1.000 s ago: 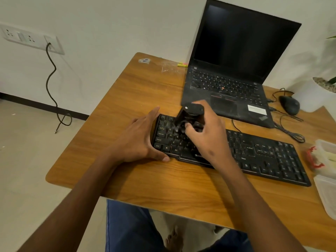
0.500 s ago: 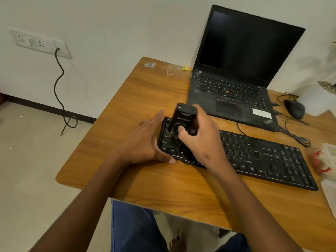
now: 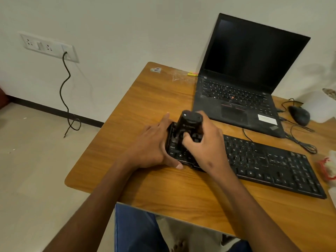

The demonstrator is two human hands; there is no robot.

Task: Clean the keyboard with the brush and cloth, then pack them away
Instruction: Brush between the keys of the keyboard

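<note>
Wooden table (image 3: 163, 99) with rounded corners, set against white wall. Open black laptop (image 3: 241, 99), screen dark, at far side. Black computer mouse (image 3: 299, 115) right of laptop, thin black cables (image 3: 301, 140) trailing beside it. White wall socket panel (image 3: 48, 46) at left; black cord (image 3: 65, 91) hangs to floor.

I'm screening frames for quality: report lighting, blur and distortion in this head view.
Head view: soft, even indoor light, with faint shadows under the left hand and right hand; the brush and the keyboard keys beside it are smeared by blur; the laptop screen is dark, without glare; wide-angle bending curves the table edges.
</note>
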